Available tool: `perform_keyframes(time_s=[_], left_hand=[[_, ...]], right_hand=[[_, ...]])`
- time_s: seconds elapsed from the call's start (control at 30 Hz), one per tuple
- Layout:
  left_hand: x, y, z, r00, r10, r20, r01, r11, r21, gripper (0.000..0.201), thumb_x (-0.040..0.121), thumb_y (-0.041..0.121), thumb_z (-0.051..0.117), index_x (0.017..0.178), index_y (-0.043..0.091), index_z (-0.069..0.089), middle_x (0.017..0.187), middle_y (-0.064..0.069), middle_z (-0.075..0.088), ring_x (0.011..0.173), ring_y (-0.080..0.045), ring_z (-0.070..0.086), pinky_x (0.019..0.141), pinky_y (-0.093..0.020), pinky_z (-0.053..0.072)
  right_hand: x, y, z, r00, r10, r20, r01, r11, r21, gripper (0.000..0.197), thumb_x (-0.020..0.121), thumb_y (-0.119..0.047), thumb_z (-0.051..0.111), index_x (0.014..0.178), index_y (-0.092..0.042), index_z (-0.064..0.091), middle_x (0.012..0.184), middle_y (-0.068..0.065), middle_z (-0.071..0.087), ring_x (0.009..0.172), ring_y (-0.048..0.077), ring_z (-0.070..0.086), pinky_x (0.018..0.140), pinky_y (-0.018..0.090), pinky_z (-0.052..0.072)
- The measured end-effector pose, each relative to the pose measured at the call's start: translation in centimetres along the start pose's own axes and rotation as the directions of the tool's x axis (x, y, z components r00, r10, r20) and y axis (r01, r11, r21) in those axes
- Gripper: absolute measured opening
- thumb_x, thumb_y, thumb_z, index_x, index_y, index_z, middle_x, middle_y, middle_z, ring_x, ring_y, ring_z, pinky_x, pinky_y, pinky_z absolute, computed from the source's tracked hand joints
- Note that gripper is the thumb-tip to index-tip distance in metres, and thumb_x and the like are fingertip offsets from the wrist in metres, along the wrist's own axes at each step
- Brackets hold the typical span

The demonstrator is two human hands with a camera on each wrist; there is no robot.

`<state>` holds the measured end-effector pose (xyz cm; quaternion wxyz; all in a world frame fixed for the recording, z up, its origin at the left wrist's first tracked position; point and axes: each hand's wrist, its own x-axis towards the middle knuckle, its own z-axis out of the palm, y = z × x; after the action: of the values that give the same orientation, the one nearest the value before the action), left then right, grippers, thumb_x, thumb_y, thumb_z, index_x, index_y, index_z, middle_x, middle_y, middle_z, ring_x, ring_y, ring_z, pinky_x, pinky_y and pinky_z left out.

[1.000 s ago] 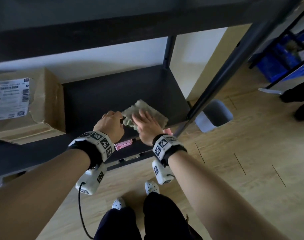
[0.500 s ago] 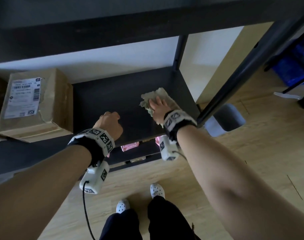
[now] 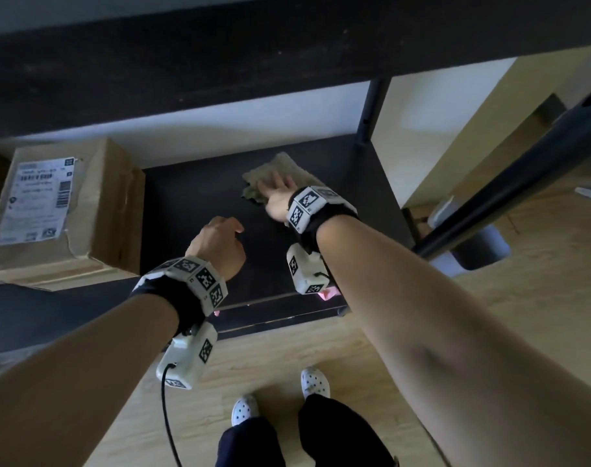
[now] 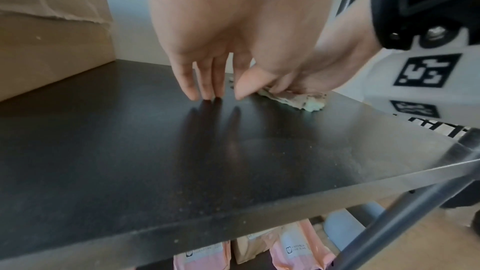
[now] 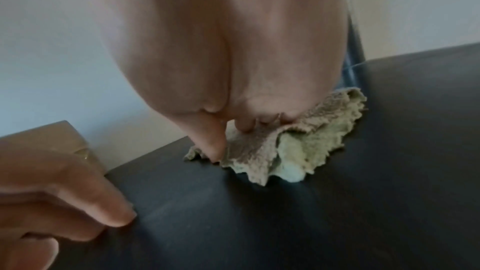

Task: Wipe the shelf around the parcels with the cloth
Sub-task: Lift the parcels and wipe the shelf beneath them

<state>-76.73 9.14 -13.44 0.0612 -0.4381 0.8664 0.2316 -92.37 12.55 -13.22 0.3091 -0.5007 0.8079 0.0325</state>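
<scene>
Cardboard parcel [image 3: 63,210] at far left of the dark shelf [image 3: 186,197], label up, apart from both hands. Left hand [image 3: 219,246] over mid-shelf, holding nothing; from the left wrist view its fingers [image 4: 187,81] hang loosely downward, tips at or just above the surface, contact not certain. Right hand [image 3: 278,197] further back and right, fingers extended, palm down, pressing the crumpled greenish cloth [image 3: 280,171] onto the shelf near the rear post [image 3: 366,112]. Thumb [image 5: 211,141] lies at the cloth's left edge. Pink packets [image 4: 298,249] on the level below.
</scene>
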Motion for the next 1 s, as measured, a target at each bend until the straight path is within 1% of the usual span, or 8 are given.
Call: perform_keyframes(time_s=[0.13,0.33,0.4,0.5,0.63,0.7,0.83,1.0], left_hand=[[-0.2,0.3,0.3,1.0,0.019,-0.017,-0.019,1.0,-0.013,0.033,0.09,0.007,0.044,0.12,0.013,0.056,0.133,-0.007,0.05,0.117,-0.027,0.052,0.094,-0.037,0.045],[-1.9,-0.9,-0.3,1.0,-0.004,-0.023,0.003,0.999,-0.041,0.032,0.09,0.008,0.045,0.118,0.013,0.057,0.131,-0.008,0.051,0.117,-0.027,0.052,0.094,-0.036,0.046],[-2.5,-1.9,-1.1,0.999,-0.024,-0.037,0.023,0.999,-0.034,0.031,0.089,0.008,0.045,0.118,0.012,0.058,0.131,-0.009,0.052,0.116,-0.027,0.052,0.094,-0.036,0.045],[-3.5,-3.1,-2.4,0.995,-0.067,-0.077,0.065,0.998,-0.022,0.032,0.089,0.007,0.045,0.118,0.01,0.057,0.131,-0.012,0.053,0.117,-0.029,0.052,0.095,-0.038,0.044],[-4.9,-3.7,-3.2,0.98,-0.156,-0.122,0.154,0.988,-0.029,0.029,0.088,0.009,0.046,0.114,0.006,0.057,0.122,-0.019,0.055,0.11,-0.036,0.054,0.091,-0.045,0.047],[-5.5,-3.3,-3.0,0.978,-0.168,-0.121,0.165,0.986,-0.036,0.029,0.088,0.008,0.045,0.114,0.005,0.057,0.121,-0.02,0.056,0.11,-0.037,0.054,0.091,-0.044,0.047],[-6.3,-2.1,-2.1,0.987,-0.14,-0.082,0.138,0.99,-0.026,0.033,0.089,0.007,0.045,0.121,0.01,0.055,0.129,-0.014,0.053,0.115,-0.031,0.053,0.095,-0.041,0.047],[-7.2,0.0,-0.6,0.997,-0.061,0.036,0.061,0.998,-0.004,0.031,0.09,0.013,0.044,0.119,0.015,0.057,0.128,-0.008,0.053,0.114,-0.026,0.054,0.096,-0.043,0.048]], right_hand=[[1.6,4.2,-1.7,0.999,0.053,-0.01,-0.053,0.999,-0.002,0.071,0.095,-0.018,0.046,0.152,-0.026,0.005,0.161,0.01,-0.009,0.148,0.029,-0.008,0.119,0.037,0.001],[-0.9,6.5,-1.0,0.948,0.306,-0.089,-0.293,0.947,0.133,0.06,0.099,-0.024,0.031,0.152,-0.017,0.004,0.161,0.014,-0.007,0.148,0.034,-0.003,0.119,0.044,0.003],[-1.2,4.0,1.3,0.967,0.251,-0.049,-0.242,0.96,0.139,0.062,0.098,-0.028,0.03,0.152,-0.022,-0.002,0.161,0.011,-0.013,0.148,0.033,-0.009,0.121,0.046,0.0],[-2.7,-1.6,5.1,0.987,-0.023,-0.157,0.022,1.0,-0.011,0.066,0.088,-0.029,0.033,0.15,-0.033,0.01,0.162,0.003,0.0,0.148,0.03,-0.001,0.12,0.049,0.004],[-5.5,-8.7,8.0,0.966,-0.231,0.113,0.225,0.972,0.071,0.067,0.094,-0.017,0.037,0.151,-0.031,0.004,0.16,-0.004,-0.016,0.148,0.019,-0.016,0.118,0.036,-0.011],[-5.8,-8.2,8.2,0.961,-0.254,0.107,0.247,0.966,0.077,0.067,0.094,-0.016,0.037,0.152,-0.032,0.006,0.161,-0.006,-0.014,0.148,0.017,-0.015,0.118,0.034,-0.009],[-4.5,-0.8,6.2,0.988,-0.151,-0.039,0.147,0.985,-0.088,0.071,0.092,-0.021,0.043,0.152,-0.022,0.006,0.162,0.006,-0.003,0.149,0.026,-0.005,0.122,0.039,-0.002],[-7.8,8.7,5.4,0.967,0.218,-0.128,-0.207,0.973,0.099,0.072,0.095,-0.017,0.038,0.151,-0.015,-0.006,0.16,0.011,-0.013,0.148,0.027,-0.011,0.122,0.038,-0.003]])
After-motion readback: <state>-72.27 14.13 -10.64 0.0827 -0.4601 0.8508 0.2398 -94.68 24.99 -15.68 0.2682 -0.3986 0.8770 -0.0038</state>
